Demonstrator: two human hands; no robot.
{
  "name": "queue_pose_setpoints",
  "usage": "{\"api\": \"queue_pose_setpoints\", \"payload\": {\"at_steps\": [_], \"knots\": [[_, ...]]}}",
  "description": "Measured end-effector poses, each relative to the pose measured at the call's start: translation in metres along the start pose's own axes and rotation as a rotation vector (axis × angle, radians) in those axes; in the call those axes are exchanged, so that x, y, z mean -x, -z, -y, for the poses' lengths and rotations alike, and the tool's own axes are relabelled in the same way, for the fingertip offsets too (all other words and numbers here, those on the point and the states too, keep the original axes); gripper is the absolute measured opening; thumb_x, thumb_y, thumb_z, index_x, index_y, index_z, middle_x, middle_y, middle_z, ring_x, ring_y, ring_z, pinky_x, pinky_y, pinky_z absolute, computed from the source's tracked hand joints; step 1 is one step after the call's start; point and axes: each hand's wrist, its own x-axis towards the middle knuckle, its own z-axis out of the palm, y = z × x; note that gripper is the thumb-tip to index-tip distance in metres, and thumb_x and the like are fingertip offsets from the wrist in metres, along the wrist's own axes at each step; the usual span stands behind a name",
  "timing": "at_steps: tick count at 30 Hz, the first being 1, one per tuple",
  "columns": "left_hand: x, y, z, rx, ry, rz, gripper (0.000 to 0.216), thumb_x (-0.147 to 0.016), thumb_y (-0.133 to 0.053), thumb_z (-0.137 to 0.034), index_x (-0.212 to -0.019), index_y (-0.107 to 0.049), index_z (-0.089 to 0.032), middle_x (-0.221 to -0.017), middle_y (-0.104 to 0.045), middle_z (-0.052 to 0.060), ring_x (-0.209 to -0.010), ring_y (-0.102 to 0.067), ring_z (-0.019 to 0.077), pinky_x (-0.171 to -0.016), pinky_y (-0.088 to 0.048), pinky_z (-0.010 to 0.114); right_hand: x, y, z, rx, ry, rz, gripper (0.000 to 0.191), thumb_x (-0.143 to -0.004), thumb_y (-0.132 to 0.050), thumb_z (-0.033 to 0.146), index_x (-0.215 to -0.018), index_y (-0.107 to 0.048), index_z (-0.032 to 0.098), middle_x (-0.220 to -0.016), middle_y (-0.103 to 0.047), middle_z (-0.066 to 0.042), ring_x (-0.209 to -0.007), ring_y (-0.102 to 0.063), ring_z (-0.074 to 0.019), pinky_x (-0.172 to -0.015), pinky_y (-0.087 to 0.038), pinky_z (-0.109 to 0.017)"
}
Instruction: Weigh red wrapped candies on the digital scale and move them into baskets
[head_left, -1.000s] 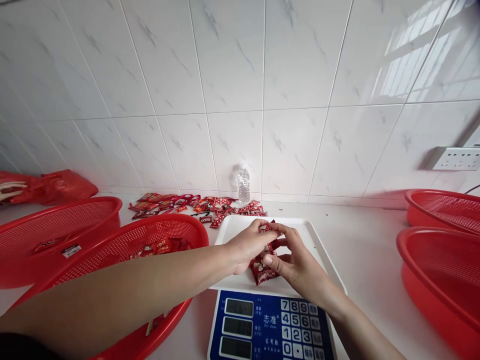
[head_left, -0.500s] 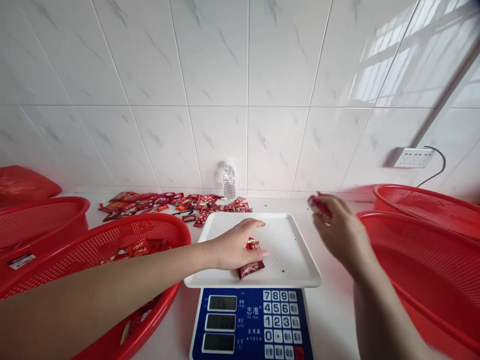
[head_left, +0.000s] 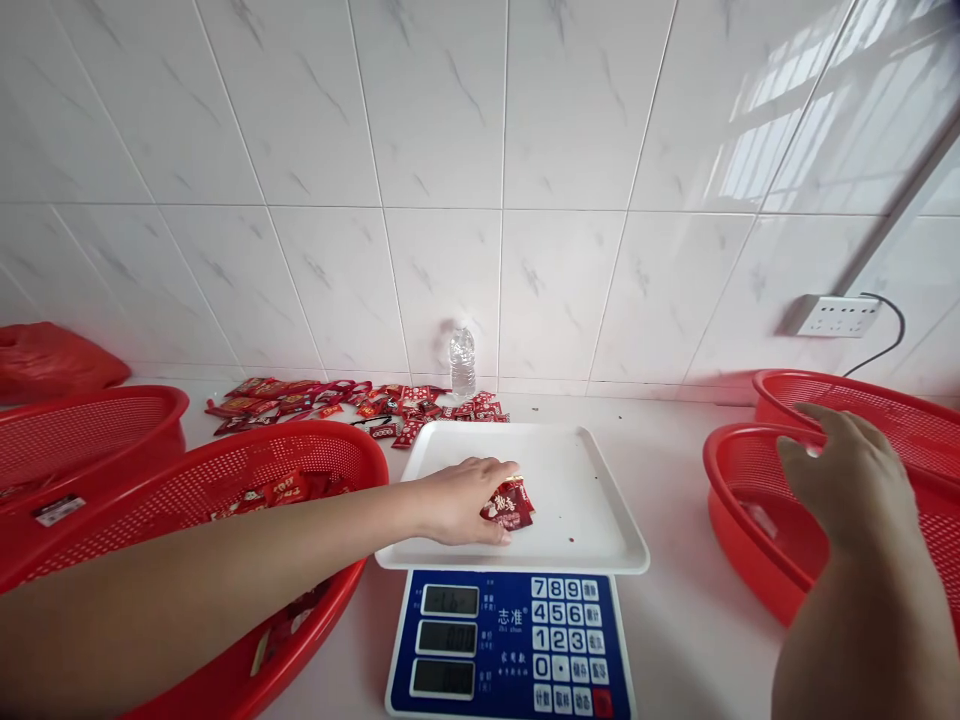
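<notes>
My left hand (head_left: 472, 502) is closed around small red snack packets (head_left: 511, 503) on the white tray (head_left: 600, 545) of the scale. Thumb and fingers grip the packets from the left side, and the palm hides part of them. Over the right-hand red baskets, my right hand (head_left: 855, 480) is open with its fingers apart and nothing in it. Below and left of it, a blurred pale-red packet (head_left: 761, 520) shows inside the nearer right basket (head_left: 720, 490). Whether that packet is resting or falling I cannot tell.
The scale's blue keypad panel (head_left: 510, 640) faces me. A left basket (head_left: 367, 455) holds several packets, with another basket (head_left: 172, 410) beyond it. A pile of packets (head_left: 300, 400) and a clear bottle (head_left: 463, 362) lie by the tiled wall. Another basket (head_left: 772, 385) stands at right.
My right hand has moved right, from beside the tray to over the baskets, and let go of its packet. My left hand has closed on the packets on the tray.
</notes>
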Motion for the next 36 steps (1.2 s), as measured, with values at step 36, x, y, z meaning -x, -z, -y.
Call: {"api": "queue_pose_setpoints", "payload": {"at_steps": [36], "knots": [[-0.023, -0.018, 0.014, 0.914, 0.221, -0.107, 0.039, -0.065, -0.060, -0.006, -0.101, -0.051, -0.017, -0.081, -0.060, 0.001, -0.070, -0.066, 0.0179, -0.066, -0.054, 0.034, 0.118, -0.054, 0.187, -0.518, 0.806, 0.610, 0.064, -0.082, -0.062, 0.028, -0.140, -0.035, 0.027, -0.130, -0.049, -0.012, -0.112, -0.055, -0.0251, -0.092, -0.049, -0.042]]}}
